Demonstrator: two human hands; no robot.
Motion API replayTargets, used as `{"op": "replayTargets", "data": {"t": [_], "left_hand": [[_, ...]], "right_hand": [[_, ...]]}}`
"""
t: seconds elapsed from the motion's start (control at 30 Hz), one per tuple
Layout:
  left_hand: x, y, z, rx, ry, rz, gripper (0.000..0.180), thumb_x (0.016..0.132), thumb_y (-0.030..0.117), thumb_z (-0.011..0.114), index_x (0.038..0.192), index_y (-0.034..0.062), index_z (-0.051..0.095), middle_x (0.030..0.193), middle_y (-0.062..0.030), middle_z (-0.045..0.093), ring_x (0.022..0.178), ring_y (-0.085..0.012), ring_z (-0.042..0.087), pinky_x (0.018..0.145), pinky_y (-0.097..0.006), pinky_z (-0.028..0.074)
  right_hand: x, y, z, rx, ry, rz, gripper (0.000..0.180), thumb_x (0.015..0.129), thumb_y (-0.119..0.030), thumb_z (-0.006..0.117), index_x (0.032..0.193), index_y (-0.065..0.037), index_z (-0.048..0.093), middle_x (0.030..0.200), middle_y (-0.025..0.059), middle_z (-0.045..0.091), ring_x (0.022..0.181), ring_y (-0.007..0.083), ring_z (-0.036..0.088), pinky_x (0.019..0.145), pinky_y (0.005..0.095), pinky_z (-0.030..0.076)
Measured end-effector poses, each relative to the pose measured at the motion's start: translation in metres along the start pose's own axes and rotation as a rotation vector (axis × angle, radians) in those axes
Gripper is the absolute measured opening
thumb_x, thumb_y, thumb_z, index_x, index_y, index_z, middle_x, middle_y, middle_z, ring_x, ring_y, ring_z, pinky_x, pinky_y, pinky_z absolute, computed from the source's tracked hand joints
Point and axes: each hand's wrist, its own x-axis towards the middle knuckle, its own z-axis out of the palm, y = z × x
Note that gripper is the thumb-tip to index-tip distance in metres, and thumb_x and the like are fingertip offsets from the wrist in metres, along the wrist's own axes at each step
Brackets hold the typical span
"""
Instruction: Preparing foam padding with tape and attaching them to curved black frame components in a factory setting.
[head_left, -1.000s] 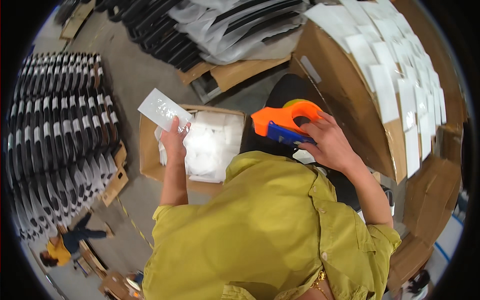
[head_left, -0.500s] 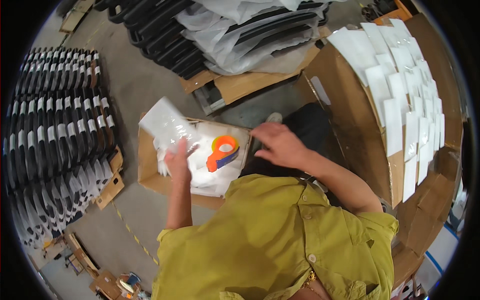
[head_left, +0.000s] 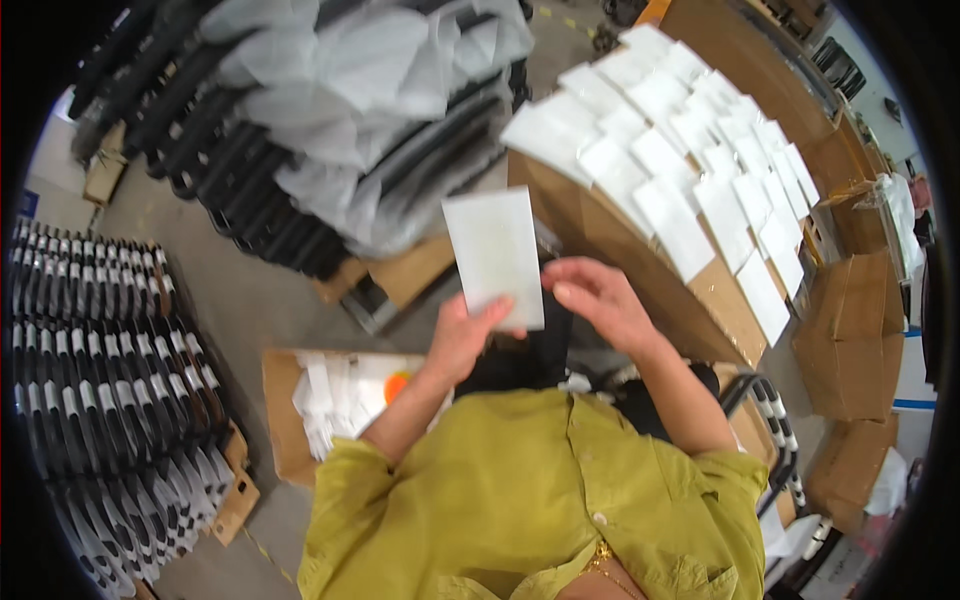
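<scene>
A flat white rectangular foam sheet (head_left: 494, 250) stands nearly upright in front of my chest. My left hand (head_left: 468, 335) grips it by its lower edge, with the thumb across its face. Just beyond the sheet's right edge is my right hand (head_left: 603, 305), its fingers slightly bent and apart, holding nothing; whether a fingertip touches the edge I cannot tell. To the right, many similar white sheets (head_left: 665, 210) lie in overlapping rows over a large cardboard box (head_left: 600, 235).
A cardboard box (head_left: 285, 415) at lower left holds white sheets and an orange tape dispenser (head_left: 398, 387), partly hidden by my left forearm. Black frames wrapped in translucent film (head_left: 340, 120) are stacked ahead. More black frames (head_left: 110, 370) stand in rows at left; brown cartons (head_left: 850, 340) at right.
My left hand has carried the white foam sheet up and right from above the small box. My right hand has come close to it. The view has turned toward the rows of sheets.
</scene>
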Motion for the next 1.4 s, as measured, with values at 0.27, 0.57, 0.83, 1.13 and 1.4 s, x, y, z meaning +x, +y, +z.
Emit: {"op": "replayTargets", "data": {"t": [0.27, 0.57, 0.83, 1.13, 1.4], "left_hand": [[-0.006, 0.0, -0.015, 0.055, 0.072, -0.016, 0.025, 0.083, 0.013, 0.056, 0.104, -0.0011, 0.053, 0.094, -0.0086, 0.06, 0.079, -0.017, 0.059, 0.065, -0.031, 0.052], [0.07, 0.014, -0.01, 0.077, -0.089, -0.109, 0.028, 0.083, 0.017, 0.057, 0.107, 0.0022, 0.052, 0.097, -0.007, 0.059, 0.085, -0.0181, 0.059, 0.068, -0.032, 0.053], [0.172, 0.019, -0.042, 0.049, 0.072, 0.025, 0.028, 0.081, 0.018, 0.059, 0.104, 0.0044, 0.05, 0.087, -0.0074, 0.06, 0.066, -0.0207, 0.06, 0.059, -0.032, 0.054], [0.22, 0.024, -0.033, 0.142, -0.041, 0.015, 0.036, 0.079, 0.017, 0.061, 0.11, 0.0037, 0.048, 0.096, -0.0082, 0.058, 0.077, -0.0194, 0.06, 0.058, -0.031, 0.054], [0.236, 0.022, -0.035, 0.366, -0.263, -0.078, 0.028, 0.08, 0.018, 0.06, 0.103, 0.0014, 0.055, 0.095, -0.0071, 0.06, 0.08, -0.0184, 0.06, 0.062, -0.031, 0.053]], "right_hand": [[-0.092, 0.041, -0.056, -0.328, 0.293, 0.012, 0.019, 0.078, -0.014, 0.062, 0.089, 0.002, 0.06, 0.074, 0.0025, 0.059, 0.069, 0.0064, 0.052, 0.063, 0.0224, 0.044], [-0.198, 0.131, -0.126, -0.536, 1.164, 0.186, 0.054, 0.064, -0.017, 0.072, 0.108, 0.003, 0.047, 0.096, 0.0164, 0.057, 0.087, 0.0239, 0.056, 0.078, 0.0334, 0.045], [-0.17, 0.142, -0.148, -0.509, 1.37, 0.085, 0.065, 0.056, -0.02, 0.077, 0.108, 0.001, 0.045, 0.099, 0.0182, 0.057, 0.094, 0.0297, 0.055, 0.08, 0.0359, 0.043], [-0.169, 0.142, -0.146, -0.263, 1.332, 0.061, 0.056, 0.056, -0.014, 0.077, 0.102, 0.0, 0.048, 0.091, 0.0105, 0.059, 0.081, 0.0179, 0.057, 0.067, 0.0296, 0.047], [-0.164, 0.133, -0.145, -0.112, 1.384, -0.083, 0.059, 0.059, -0.002, 0.072, 0.11, -0.001, 0.041, 0.103, 0.0109, 0.053, 0.092, 0.0193, 0.054, 0.075, 0.0323, 0.049]]}}
